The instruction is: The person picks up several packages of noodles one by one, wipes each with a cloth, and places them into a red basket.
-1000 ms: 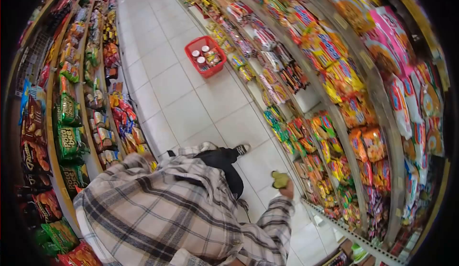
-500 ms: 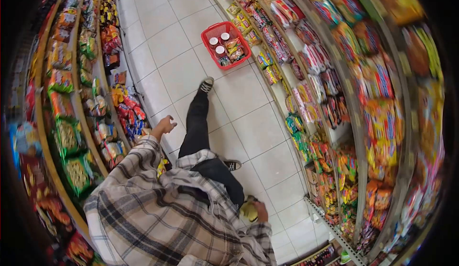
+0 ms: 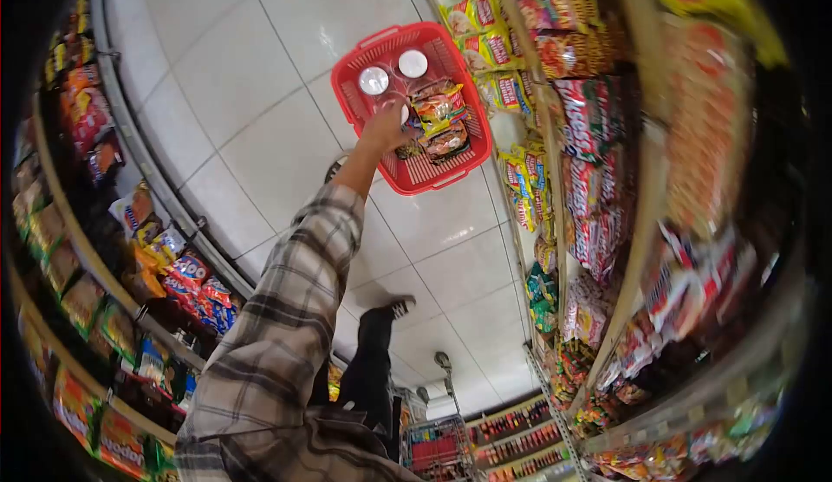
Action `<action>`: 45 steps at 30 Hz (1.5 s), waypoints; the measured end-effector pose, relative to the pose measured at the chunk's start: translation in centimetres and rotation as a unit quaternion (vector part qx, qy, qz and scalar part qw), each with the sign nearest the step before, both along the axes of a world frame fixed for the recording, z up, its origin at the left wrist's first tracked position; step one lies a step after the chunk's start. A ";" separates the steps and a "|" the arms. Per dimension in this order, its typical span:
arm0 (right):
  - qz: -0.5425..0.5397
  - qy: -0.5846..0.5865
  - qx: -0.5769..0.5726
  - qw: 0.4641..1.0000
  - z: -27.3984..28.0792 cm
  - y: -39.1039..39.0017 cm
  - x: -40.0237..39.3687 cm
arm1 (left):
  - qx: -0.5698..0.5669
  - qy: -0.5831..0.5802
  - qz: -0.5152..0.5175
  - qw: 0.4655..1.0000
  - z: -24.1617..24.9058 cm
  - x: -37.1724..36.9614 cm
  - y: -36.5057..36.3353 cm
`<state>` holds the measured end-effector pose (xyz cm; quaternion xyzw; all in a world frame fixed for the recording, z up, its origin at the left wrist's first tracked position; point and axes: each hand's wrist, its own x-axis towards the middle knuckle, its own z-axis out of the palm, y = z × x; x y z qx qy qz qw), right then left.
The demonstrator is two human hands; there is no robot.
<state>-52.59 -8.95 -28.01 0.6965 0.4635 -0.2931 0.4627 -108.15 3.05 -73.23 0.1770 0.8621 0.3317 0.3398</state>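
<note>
My left hand [image 3: 386, 128] reaches down into a red plastic basket [image 3: 343, 92] on the floor. Its fingers curve around a white-lidded jar [image 3: 404, 113], which the hand partly hides. Two more white-lidded jars, one at the left [image 3: 373, 81] and one at the right [image 3: 412, 63], stand farther back in the basket. Beside the fingers lie several snack packets, a yellow and red packet [image 3: 443, 111] on top and a brown packet [image 3: 447, 142] nearer me. My right hand is out of sight.
Shelves of yellow packets [image 3: 490, 48] and red-white packets [image 3: 594, 170] rise close on the right. More bagged snacks [image 3: 195, 278] line the left shelf. Pale floor tiles [image 3: 442, 265] run between. A shopping cart [image 3: 438, 443] stands behind my leg.
I have bent down toward the basket, which looks much nearer. My left hand has moved from mid-aisle into it. My right hand, earlier with a yellowish item, has left view.
</note>
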 end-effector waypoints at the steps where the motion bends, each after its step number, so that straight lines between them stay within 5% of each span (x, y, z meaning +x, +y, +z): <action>1: 0.001 -0.014 0.001 1.000 -0.4 -0.1 -2.1 | -0.008 0.010 -0.030 0.999 -1.6 -2.4 2.4; 7: 0.003 -0.085 -0.002 0.996 -1.8 0.6 -9.8 | -0.067 -0.033 -0.068 0.995 -12.7 -5.1 9.8; 10: 0.002 -0.108 -0.005 0.994 -1.4 1.0 -11.6 | -0.139 0.085 -0.090 0.983 -11.6 -3.8 11.4; 14: 0.004 -0.110 -0.004 0.994 -0.6 1.2 -12.3 | -0.101 -0.011 -0.131 0.986 -9.6 -4.1 11.5; 17: 0.006 -0.100 0.000 0.995 0.3 1.2 -11.9 | -0.020 0.061 -0.044 0.997 -9.2 -3.1 9.9; 22: 0.025 -0.058 0.011 0.998 2.6 0.6 -8.7 | 0.100 -0.154 0.115 0.976 -1.7 -3.5 5.1; 25: 0.054 -0.011 0.030 0.998 3.8 0.3 -5.3 | 0.217 -0.146 0.119 0.958 4.5 -1.4 1.9; 29: 0.085 0.011 0.105 0.991 -2.0 4.4 0.8 | 0.376 -0.292 0.107 0.873 21.0 5.0 -2.5; 32: -0.021 0.316 0.299 0.900 -3.6 9.2 0.6 | 0.455 -0.136 0.035 0.879 33.5 11.3 -4.0; 33: -0.062 0.399 0.320 0.857 -3.2 11.1 0.1 | 0.462 -0.226 0.036 0.857 38.1 13.8 -4.7; 35: -0.086 0.486 0.366 0.789 6.3 13.2 -5.3 | 0.454 -0.401 0.035 0.795 47.4 19.2 -6.2; 37: -0.073 0.585 0.451 0.670 15.9 12.8 -6.9 | 0.458 -0.372 0.040 0.806 51.6 25.4 -7.1; 39: 0.055 0.632 0.531 0.563 23.8 11.6 -3.6 | 0.457 -0.367 0.048 0.809 57.9 32.7 -8.0; 41: 0.313 0.632 0.492 0.510 30.4 8.4 -1.7 | 0.472 -0.475 0.090 0.737 63.5 40.7 -9.3; 43: 0.420 0.540 0.482 0.548 33.2 5.1 -0.3 | 0.482 -0.575 0.115 0.651 66.5 45.7 -10.3; 44: 0.406 0.530 0.496 0.555 33.3 4.3 0.7 | 0.469 -0.455 0.063 0.754 67.7 47.4 -10.7; 45: 0.394 0.522 0.506 0.562 32.7 3.8 1.9 | 0.437 -0.434 0.043 0.787 68.8 48.5 -11.9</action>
